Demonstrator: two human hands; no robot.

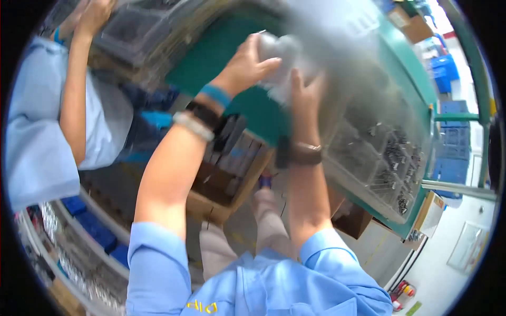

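Above the green table top (197,71), my left hand (246,66) is closed on a whitish, see-through plastic bundle (279,50). Motion blurs the bundle, and its exact kind and contents cannot be made out. My right hand (307,95) is up against the bundle's lower right side. Its fingers are smeared, so whether they grip is unclear. To the right of that hand lies a clear compartment tray (345,152) with small dark metal parts (398,152) in several of its sections.
A co-worker's arm (74,100) reaches over more clear trays (132,31) at the far left. Below the table edge stands an open cardboard box (208,208) by my legs, with another carton (354,218) to its right. Blue crates (454,134) are stacked beyond the green frame.
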